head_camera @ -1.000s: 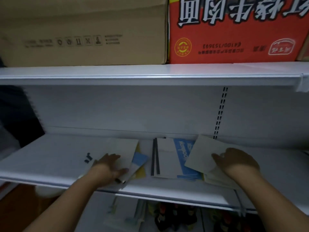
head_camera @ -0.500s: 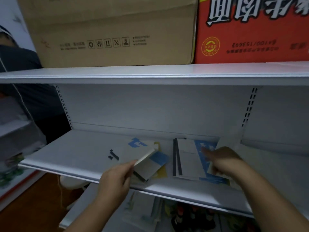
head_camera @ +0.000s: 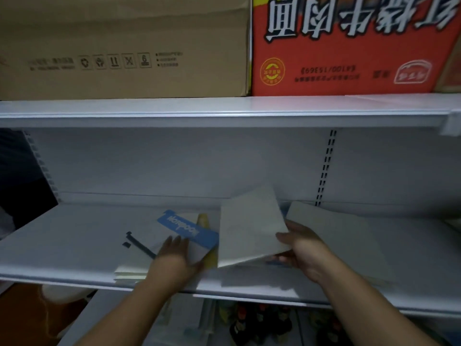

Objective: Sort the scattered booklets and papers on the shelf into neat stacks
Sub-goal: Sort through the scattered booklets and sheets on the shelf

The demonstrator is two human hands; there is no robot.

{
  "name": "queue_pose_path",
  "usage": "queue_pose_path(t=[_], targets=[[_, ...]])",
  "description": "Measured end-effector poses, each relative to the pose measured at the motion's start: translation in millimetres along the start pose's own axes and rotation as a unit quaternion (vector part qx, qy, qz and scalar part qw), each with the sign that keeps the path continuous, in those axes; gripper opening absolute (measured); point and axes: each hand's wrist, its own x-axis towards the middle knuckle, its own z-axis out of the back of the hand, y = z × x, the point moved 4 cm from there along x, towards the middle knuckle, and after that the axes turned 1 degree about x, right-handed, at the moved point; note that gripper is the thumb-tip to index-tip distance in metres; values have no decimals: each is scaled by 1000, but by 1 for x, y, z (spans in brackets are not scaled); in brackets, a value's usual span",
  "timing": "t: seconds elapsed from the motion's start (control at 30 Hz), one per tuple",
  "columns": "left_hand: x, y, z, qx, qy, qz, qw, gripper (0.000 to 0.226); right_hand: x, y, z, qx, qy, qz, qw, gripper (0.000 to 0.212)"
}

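On the white shelf [head_camera: 74, 236] lies a left pile of booklets, topped by a blue-banded notebook [head_camera: 185, 231] over a yellow sheet [head_camera: 204, 221] and a white booklet with a black strip [head_camera: 139, 248]. My left hand [head_camera: 174, 258] rests flat on this pile, fingers spread. My right hand [head_camera: 304, 250] grips a pale grey booklet [head_camera: 249, 228] by its right edge and holds it tilted above the shelf's middle. Another grey paper stack [head_camera: 344, 236] lies to the right, behind my right wrist.
A brown cardboard box [head_camera: 124, 46] and a red printed box [head_camera: 349, 46] sit on the upper shelf [head_camera: 224, 108]. Bottles [head_camera: 262, 323] stand on the level below. A slotted upright [head_camera: 324, 168] runs down the back wall. A dark figure shows at far left.
My right hand has lifted the grey booklet off the middle of the shelf. My left hand let go of the white booklet and now lies flat on the left pile.
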Motion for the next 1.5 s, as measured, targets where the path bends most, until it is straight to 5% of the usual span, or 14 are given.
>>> queue_pose_path(t=[0.2,0.37,0.47,0.6,0.67,0.73,0.8,0.93,1.03,1.1,1.2,1.33,1.5], targets=[[-10,-14,2,71,21,-33,997,48,-7,15,96,38,-79,26,996,27],[-9,-39,57,-143,-190,-53,970,44,-14,-5,145,19,-152,-17,988,28],[6,-79,52,-85,-234,-177,952,40,-20,-15,161,-152,-205,-44,966,33],[36,-123,-11,4,78,-154,985,51,-20,-17,171,-381,-192,-63,902,59],[41,-127,-31,52,146,-153,976,53,-21,-17,181,-486,-186,-93,849,70],[40,-119,-37,57,188,-124,973,96,-20,-11,186,-503,-202,-80,836,70],[38,-108,-31,-5,177,-102,979,134,-20,3,174,-467,-221,-34,855,61],[32,-47,0,-31,103,-28,994,96,-3,16,106,-392,-149,51,906,37],[11,19,11,-10,105,34,994,147,11,4,41,-318,-49,62,945,23],[-9,35,11,36,144,10,989,156,17,-8,-5,-269,27,22,963,10],[-32,32,10,71,135,-37,988,129,20,-28,-68,-212,137,-77,965,18],[-56,25,11,-61,-74,-66,993,42,22,-54,-115,-189,206,-177,944,37],[-70,-1,20,-111,-100,-123,981,37,24,-44,-128,-85,214,-160,960,30]])
